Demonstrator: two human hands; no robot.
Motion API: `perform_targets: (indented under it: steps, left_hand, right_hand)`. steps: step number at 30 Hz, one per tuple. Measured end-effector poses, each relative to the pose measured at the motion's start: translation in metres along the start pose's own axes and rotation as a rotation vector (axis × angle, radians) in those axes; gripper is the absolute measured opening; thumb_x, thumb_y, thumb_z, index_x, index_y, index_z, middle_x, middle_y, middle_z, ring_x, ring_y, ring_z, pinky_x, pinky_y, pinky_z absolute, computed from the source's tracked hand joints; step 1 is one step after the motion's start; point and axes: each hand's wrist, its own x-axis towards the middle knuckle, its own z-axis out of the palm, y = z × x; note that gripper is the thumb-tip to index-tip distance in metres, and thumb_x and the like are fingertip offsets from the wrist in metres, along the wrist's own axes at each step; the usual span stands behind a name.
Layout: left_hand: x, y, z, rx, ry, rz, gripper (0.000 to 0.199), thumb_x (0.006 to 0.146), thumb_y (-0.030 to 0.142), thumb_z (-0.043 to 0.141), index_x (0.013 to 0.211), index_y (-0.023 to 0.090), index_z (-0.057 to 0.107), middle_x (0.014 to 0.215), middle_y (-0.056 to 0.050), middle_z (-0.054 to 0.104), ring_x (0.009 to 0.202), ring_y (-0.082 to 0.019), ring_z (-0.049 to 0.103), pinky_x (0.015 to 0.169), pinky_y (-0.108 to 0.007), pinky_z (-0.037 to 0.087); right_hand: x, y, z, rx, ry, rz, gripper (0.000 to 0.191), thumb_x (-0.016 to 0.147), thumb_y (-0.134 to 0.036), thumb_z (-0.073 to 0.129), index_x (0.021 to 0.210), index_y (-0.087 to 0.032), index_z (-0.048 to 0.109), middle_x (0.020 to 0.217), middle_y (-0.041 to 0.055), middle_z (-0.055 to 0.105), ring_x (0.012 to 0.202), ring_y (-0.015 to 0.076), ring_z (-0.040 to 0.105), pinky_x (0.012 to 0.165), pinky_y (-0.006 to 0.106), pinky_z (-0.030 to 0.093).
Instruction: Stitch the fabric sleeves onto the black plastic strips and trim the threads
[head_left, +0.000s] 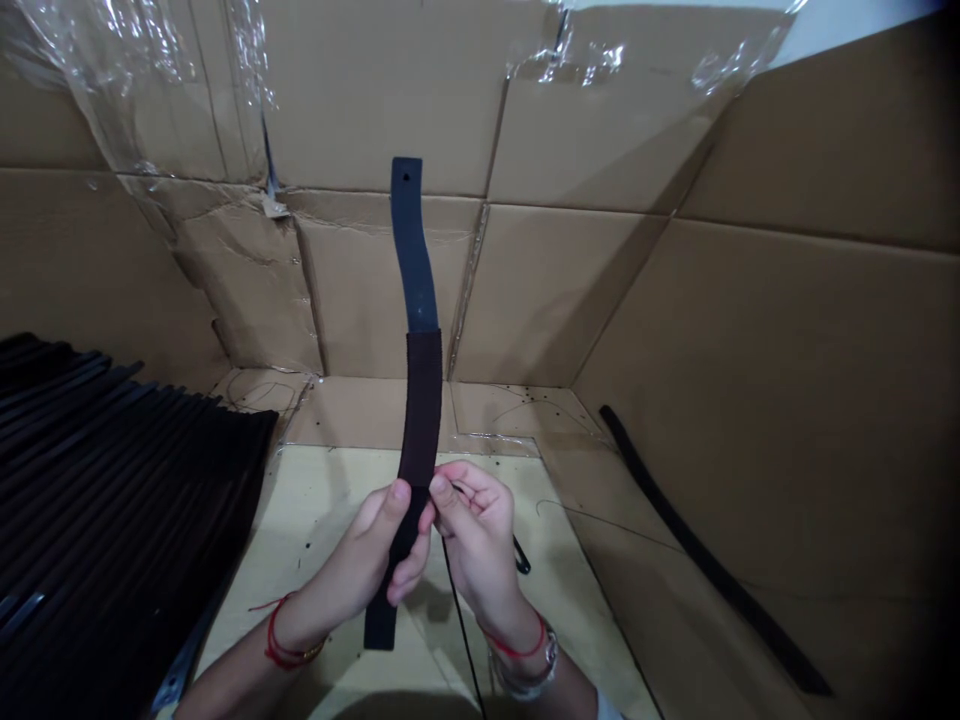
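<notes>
A long dark strap [421,410] stands nearly upright in front of me, slightly curved. Its upper part is blue-grey with a small hole near the end; a dark brown fabric section covers the middle, and the lower end is black. My left hand [379,545] is closed around the lower part, thumb on top. At the strap's right edge, my right hand [476,530] pinches with thumb and forefinger. A slim black tool with a looped end [522,557] shows from behind the right hand; its kind is mostly hidden. A thin black cord [461,620] hangs below between the hands.
Cardboard walls [570,290] patched with clear tape enclose the pale work surface [315,530]. Many dark straps [127,500] lie piled at the left. One black strap [712,560] leans along the right wall. Loose threads and dark specks lie about.
</notes>
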Motion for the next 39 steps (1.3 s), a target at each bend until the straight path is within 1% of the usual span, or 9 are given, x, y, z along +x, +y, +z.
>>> perform_targets:
  steps: [3, 8, 11, 14, 19, 23, 27, 33, 39]
  left_hand:
    - [0.002, 0.004, -0.002, -0.005, 0.003, -0.026, 0.048, 0.090, 0.063, 0.035, 0.077, 0.018, 0.047, 0.040, 0.008, 0.040, 0.029, -0.005, 0.031, 0.032, -0.014, 0.025]
    - [0.005, 0.005, -0.005, -0.101, 0.046, -0.015, 0.050, 0.088, 0.065, 0.036, 0.073, 0.019, 0.045, 0.037, 0.009, 0.035, 0.025, -0.005, 0.025, 0.028, -0.014, 0.022]
    - [0.005, 0.003, -0.005, -0.117, 0.065, -0.014, 0.050, 0.087, 0.066, 0.039, 0.072, 0.018, 0.046, 0.037, 0.009, 0.036, 0.026, -0.004, 0.025, 0.028, -0.013, 0.022]
    - [0.006, 0.000, -0.002, -0.092, 0.089, -0.003, 0.052, 0.086, 0.067, 0.040, 0.071, 0.018, 0.046, 0.037, 0.009, 0.037, 0.026, -0.004, 0.027, 0.029, -0.013, 0.024]
    - [0.009, -0.007, 0.002, 0.016, 0.142, 0.037, 0.055, 0.085, 0.069, 0.038, 0.072, 0.017, 0.047, 0.037, 0.008, 0.038, 0.028, -0.004, 0.031, 0.031, -0.014, 0.026]
    - [0.012, -0.011, 0.002, 0.069, 0.111, 0.048, 0.054, 0.086, 0.069, 0.036, 0.074, 0.017, 0.046, 0.038, 0.008, 0.040, 0.029, -0.004, 0.032, 0.033, -0.014, 0.027]
    - [0.013, -0.009, -0.001, 0.076, 0.092, 0.067, 0.051, 0.089, 0.065, 0.036, 0.077, 0.017, 0.048, 0.039, 0.008, 0.041, 0.030, -0.004, 0.034, 0.034, -0.013, 0.029]
    - [0.005, 0.005, -0.005, -0.022, 0.041, 0.012, 0.049, 0.091, 0.062, 0.035, 0.075, 0.017, 0.048, 0.039, 0.009, 0.038, 0.028, -0.003, 0.029, 0.031, -0.012, 0.023]
    - [0.005, 0.006, -0.010, -0.047, -0.016, -0.003, 0.049, 0.089, 0.063, 0.036, 0.077, 0.018, 0.048, 0.038, 0.008, 0.040, 0.027, -0.004, 0.029, 0.030, -0.012, 0.025]
  right_hand:
    - [0.004, -0.002, -0.002, -0.013, -0.021, 0.011, 0.026, 0.076, -0.038, 0.075, 0.074, -0.015, 0.064, 0.049, -0.0006, 0.060, 0.044, 0.0102, 0.054, 0.042, 0.018, 0.042]
    - [0.004, -0.007, 0.000, -0.090, -0.102, -0.005, 0.020, 0.080, -0.035, 0.071, 0.081, -0.015, 0.069, 0.057, 0.0016, 0.065, 0.050, 0.0117, 0.059, 0.050, 0.022, 0.049]
    - [0.001, -0.010, 0.004, -0.145, -0.073, -0.052, 0.019, 0.081, -0.033, 0.070, 0.077, -0.015, 0.069, 0.060, 0.0029, 0.067, 0.052, 0.0118, 0.060, 0.053, 0.022, 0.050]
    - [-0.001, -0.010, 0.005, -0.171, -0.025, -0.053, 0.023, 0.081, -0.035, 0.069, 0.072, -0.014, 0.067, 0.059, 0.0033, 0.067, 0.049, 0.0108, 0.058, 0.049, 0.021, 0.049]
    - [-0.001, -0.002, 0.001, -0.056, 0.039, -0.032, 0.025, 0.078, -0.037, 0.073, 0.072, -0.015, 0.065, 0.053, -0.0006, 0.060, 0.042, 0.0072, 0.050, 0.042, 0.017, 0.043]
    - [0.001, 0.003, 0.000, 0.060, 0.064, -0.015, 0.026, 0.075, -0.037, 0.076, 0.073, -0.014, 0.065, 0.053, -0.0013, 0.058, 0.043, 0.0065, 0.048, 0.040, 0.016, 0.038]
    - [0.005, 0.004, -0.001, 0.105, 0.058, 0.003, 0.025, 0.074, -0.036, 0.078, 0.072, -0.015, 0.064, 0.053, -0.0019, 0.058, 0.044, 0.0067, 0.049, 0.039, 0.015, 0.036]
    - [0.005, 0.002, -0.004, -0.030, -0.057, -0.072, 0.017, 0.082, -0.032, 0.072, 0.077, -0.016, 0.069, 0.056, 0.0001, 0.062, 0.048, 0.0078, 0.051, 0.046, 0.018, 0.040]
    - [0.004, 0.003, -0.003, -0.039, -0.047, -0.069, 0.021, 0.081, -0.036, 0.071, 0.077, -0.016, 0.069, 0.054, -0.0006, 0.059, 0.048, 0.0097, 0.050, 0.046, 0.021, 0.040]
